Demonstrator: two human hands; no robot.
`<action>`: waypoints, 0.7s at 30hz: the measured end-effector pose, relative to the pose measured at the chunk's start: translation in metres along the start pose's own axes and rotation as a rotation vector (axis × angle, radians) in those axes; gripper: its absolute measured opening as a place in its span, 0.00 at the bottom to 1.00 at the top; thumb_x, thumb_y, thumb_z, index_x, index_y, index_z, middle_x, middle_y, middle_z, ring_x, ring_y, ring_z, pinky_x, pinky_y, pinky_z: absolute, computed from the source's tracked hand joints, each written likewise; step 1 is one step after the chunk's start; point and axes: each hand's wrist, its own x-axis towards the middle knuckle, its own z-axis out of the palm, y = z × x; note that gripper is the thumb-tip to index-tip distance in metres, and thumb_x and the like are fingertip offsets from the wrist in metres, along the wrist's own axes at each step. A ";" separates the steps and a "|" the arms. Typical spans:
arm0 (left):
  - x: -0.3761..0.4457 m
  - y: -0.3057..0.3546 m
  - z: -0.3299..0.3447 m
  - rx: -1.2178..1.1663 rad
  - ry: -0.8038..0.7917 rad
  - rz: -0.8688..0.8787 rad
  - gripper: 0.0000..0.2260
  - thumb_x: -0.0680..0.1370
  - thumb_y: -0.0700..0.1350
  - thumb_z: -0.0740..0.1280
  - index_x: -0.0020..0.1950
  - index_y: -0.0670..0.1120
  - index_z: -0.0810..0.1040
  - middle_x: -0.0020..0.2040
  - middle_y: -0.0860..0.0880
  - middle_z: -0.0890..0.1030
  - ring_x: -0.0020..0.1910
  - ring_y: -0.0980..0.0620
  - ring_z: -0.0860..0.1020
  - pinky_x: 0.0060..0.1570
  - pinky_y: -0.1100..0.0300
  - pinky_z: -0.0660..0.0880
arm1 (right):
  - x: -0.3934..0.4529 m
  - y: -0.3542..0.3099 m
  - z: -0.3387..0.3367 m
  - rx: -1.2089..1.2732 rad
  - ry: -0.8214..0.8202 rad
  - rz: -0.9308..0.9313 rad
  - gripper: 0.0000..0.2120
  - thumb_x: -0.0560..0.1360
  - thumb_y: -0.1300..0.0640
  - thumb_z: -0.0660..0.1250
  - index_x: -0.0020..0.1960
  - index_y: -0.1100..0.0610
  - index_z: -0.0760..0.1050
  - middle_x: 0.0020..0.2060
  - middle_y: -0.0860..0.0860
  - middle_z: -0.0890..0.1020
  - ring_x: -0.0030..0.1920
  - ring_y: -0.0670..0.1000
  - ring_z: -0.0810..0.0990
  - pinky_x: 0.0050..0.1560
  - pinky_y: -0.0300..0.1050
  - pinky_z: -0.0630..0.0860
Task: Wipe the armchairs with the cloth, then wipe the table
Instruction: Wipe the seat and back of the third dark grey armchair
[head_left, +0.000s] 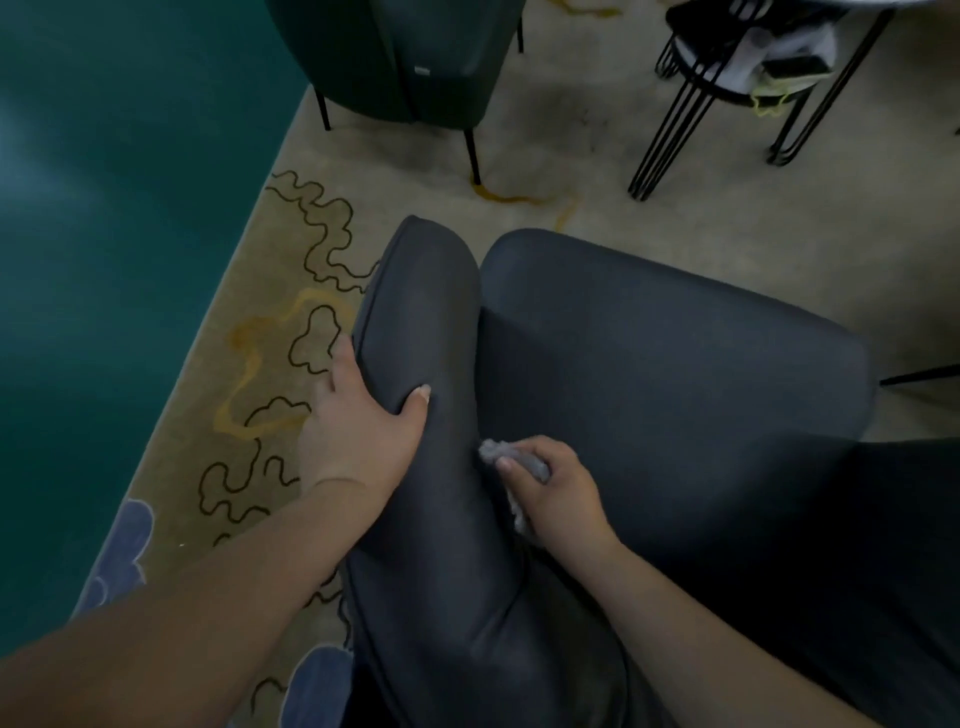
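Observation:
A dark grey armchair (649, 364) fills the lower middle of the head view, its left armrest (421, 312) running away from me. My left hand (363, 431) grips that armrest, thumb on the inner side and fingers over the outer edge. My right hand (556, 493) holds a bunched grey cloth (519, 460) and presses it into the crease between armrest and seat. A second, dark green armchair (405, 57) stands at the top. The table (743, 78) with black wire legs is at the top right; only its lower shelf and legs show.
A beige rug (270, 322) with black squiggles, yellow lines and blue shapes lies under the chairs. Teal floor (119, 234) runs along the left. White and dark items sit on the table's lower shelf. A thin black leg (919, 375) pokes in at the right edge.

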 end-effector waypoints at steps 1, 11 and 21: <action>0.000 0.000 -0.001 -0.005 -0.008 0.000 0.41 0.70 0.66 0.65 0.76 0.56 0.50 0.71 0.43 0.67 0.63 0.39 0.72 0.57 0.46 0.71 | -0.004 0.000 -0.005 -0.005 0.064 0.030 0.02 0.74 0.52 0.70 0.45 0.49 0.79 0.47 0.58 0.80 0.42 0.50 0.81 0.45 0.44 0.79; 0.010 -0.019 -0.040 -0.116 -0.357 0.117 0.40 0.75 0.62 0.64 0.78 0.54 0.42 0.77 0.45 0.57 0.70 0.41 0.66 0.64 0.47 0.68 | -0.043 -0.057 -0.021 -0.113 0.332 0.038 0.14 0.75 0.49 0.67 0.60 0.45 0.75 0.57 0.51 0.76 0.49 0.44 0.77 0.48 0.35 0.72; 0.057 -0.064 -0.156 0.421 -0.237 0.753 0.34 0.77 0.64 0.56 0.78 0.52 0.48 0.78 0.53 0.53 0.75 0.50 0.57 0.68 0.49 0.62 | -0.041 -0.145 0.032 -0.150 0.488 -0.023 0.16 0.74 0.47 0.67 0.60 0.49 0.76 0.56 0.52 0.77 0.50 0.48 0.78 0.58 0.47 0.75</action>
